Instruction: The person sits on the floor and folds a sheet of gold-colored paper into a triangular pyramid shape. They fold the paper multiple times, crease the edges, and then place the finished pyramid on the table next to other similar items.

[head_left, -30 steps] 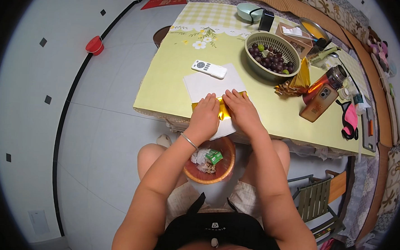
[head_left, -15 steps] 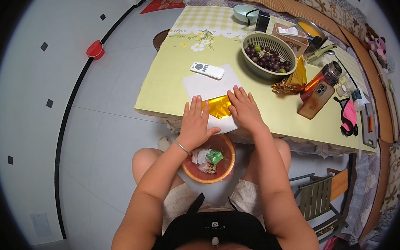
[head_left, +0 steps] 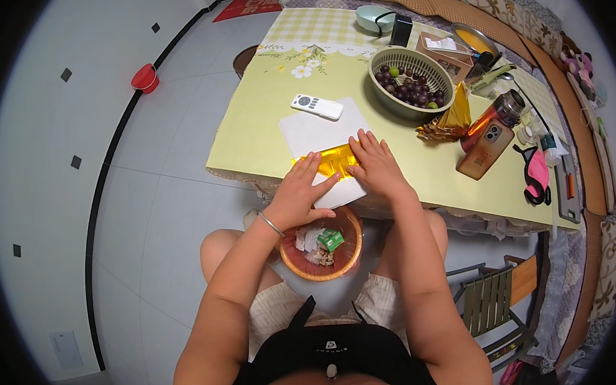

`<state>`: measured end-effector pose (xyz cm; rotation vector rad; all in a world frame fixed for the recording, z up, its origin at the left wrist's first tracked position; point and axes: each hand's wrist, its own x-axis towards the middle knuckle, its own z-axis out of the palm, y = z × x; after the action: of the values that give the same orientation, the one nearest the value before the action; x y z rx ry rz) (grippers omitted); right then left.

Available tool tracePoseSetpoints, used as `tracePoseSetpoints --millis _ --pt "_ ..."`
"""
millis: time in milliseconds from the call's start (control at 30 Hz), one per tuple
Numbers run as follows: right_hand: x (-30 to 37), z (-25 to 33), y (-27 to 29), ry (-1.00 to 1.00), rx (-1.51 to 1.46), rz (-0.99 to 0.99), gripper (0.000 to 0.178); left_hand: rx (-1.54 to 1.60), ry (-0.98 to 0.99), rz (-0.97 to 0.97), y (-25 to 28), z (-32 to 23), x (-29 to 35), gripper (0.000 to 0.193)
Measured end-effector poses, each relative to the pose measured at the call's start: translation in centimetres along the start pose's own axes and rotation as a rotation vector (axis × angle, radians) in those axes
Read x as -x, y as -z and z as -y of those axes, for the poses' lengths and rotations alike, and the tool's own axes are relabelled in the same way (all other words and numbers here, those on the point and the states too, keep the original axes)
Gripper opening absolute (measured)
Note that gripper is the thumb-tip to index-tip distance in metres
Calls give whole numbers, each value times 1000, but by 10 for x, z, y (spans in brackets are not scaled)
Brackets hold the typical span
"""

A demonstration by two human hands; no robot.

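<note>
A shiny gold foil sheet (head_left: 335, 159), folded into a strip, lies on white paper (head_left: 343, 191) at the table's near edge. My left hand (head_left: 302, 192) rests on the strip's left end, fingers stretched out and thumb spread toward the foil's near edge. On its right end my right hand (head_left: 378, 165) lies flat with the fingers extended. The parts of the foil under both hands are hidden. Just beyond the foil, a white remote control (head_left: 317, 106) sits on the paper's far part.
Right of the paper stand a colander (head_left: 377, 98) of grapes, folded gold foil (head_left: 452, 120), a red flask (head_left: 480, 125) and a phone (head_left: 486, 149). Farther right lies a pink-and-black eye mask (head_left: 536, 178). A waste bin (head_left: 352, 263) stands below the table edge, between my knees.
My left hand has slid slightly down and left and turned, its thumb now on the foil. More of the gold strip shows. The right hand stays nearly in place.
</note>
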<state>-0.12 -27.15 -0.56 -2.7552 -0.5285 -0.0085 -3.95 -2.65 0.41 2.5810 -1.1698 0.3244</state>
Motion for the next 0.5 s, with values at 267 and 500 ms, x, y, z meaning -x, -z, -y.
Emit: tracePoseSetpoints --millis 267,500 --pt "2 -1 12 40 -52 55 93 61 40 -40 -1 3 3 87" --pt "9 8 11 24 -9 25 98 -13 112 -78 -2 -5 -15 101"
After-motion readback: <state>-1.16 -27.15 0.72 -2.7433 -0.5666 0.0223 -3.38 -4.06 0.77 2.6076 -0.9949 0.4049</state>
